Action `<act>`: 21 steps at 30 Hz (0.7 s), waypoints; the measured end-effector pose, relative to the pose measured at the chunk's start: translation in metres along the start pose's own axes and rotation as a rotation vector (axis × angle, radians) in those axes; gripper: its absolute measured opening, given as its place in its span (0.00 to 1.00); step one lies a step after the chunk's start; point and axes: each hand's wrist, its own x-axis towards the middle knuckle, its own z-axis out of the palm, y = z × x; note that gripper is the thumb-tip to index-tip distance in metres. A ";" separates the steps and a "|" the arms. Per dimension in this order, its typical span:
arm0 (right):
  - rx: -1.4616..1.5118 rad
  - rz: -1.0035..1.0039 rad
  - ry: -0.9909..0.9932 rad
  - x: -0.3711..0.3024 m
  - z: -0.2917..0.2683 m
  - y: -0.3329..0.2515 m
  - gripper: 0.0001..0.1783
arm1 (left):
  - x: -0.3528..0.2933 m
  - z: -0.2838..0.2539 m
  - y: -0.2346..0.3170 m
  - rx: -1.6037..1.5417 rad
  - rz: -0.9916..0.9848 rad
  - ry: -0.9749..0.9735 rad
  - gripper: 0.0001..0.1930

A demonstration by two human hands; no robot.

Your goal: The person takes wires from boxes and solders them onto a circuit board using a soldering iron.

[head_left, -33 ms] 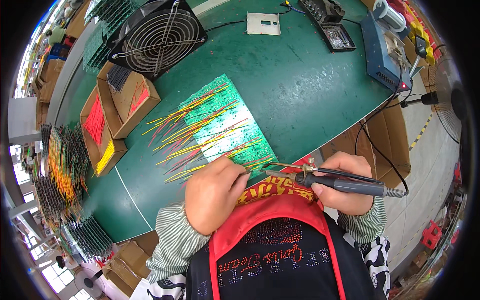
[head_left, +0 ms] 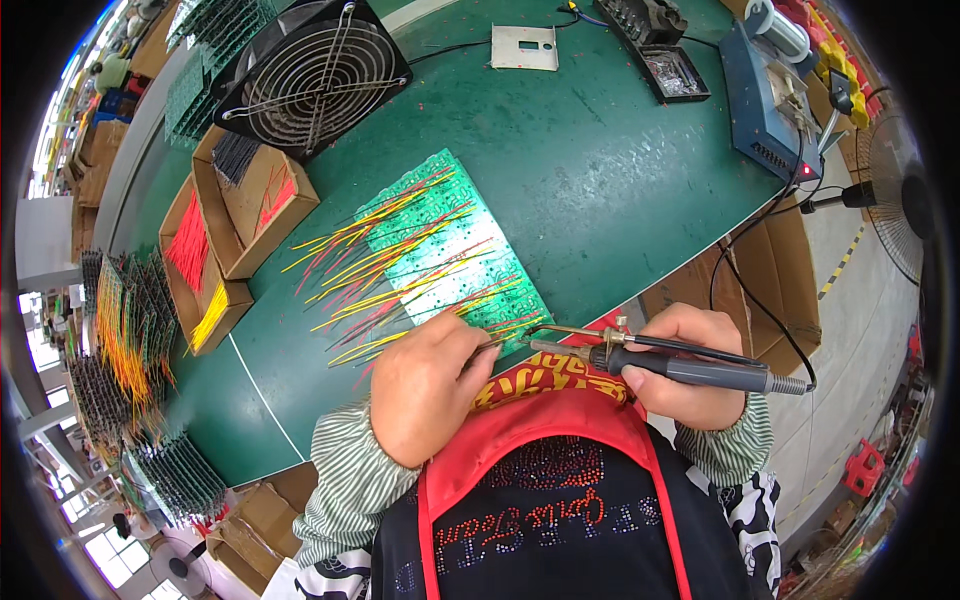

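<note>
My right hand (head_left: 690,367) is closed around a dark-handled soldering iron (head_left: 690,370) with a thin metal feed tube clamped along it. The tips of iron and tube are at the near corner of a green circuit board (head_left: 470,235). Rows of red, yellow and black wires (head_left: 385,275) stick out leftward from the board. By that same near corner my left hand (head_left: 425,385) pinches a thin dark wire (head_left: 493,343), its end reaching toward the board. The fingers partly hide the nearest wires.
Cardboard trays (head_left: 245,235) of loose wires stand left, below a black fan (head_left: 315,85). Finished-looking wired boards (head_left: 120,330) are stacked at the far left. A blue soldering station (head_left: 765,110) with a solder spool sits at the back right; its black cable (head_left: 735,265) runs to the iron.
</note>
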 end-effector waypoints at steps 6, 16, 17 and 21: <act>0.005 0.005 -0.004 0.000 0.001 0.005 0.10 | 0.004 0.003 0.000 -0.047 -0.071 -0.069 0.05; -0.063 -0.048 -0.012 0.002 0.000 0.006 0.09 | 0.006 0.002 -0.002 -0.060 -0.057 -0.090 0.06; -0.036 -0.035 0.000 0.001 0.000 0.007 0.10 | 0.007 0.003 -0.003 -0.062 -0.056 -0.092 0.06; -0.015 -0.032 0.006 -0.003 -0.006 0.003 0.10 | 0.005 0.001 0.001 -0.047 -0.059 -0.091 0.05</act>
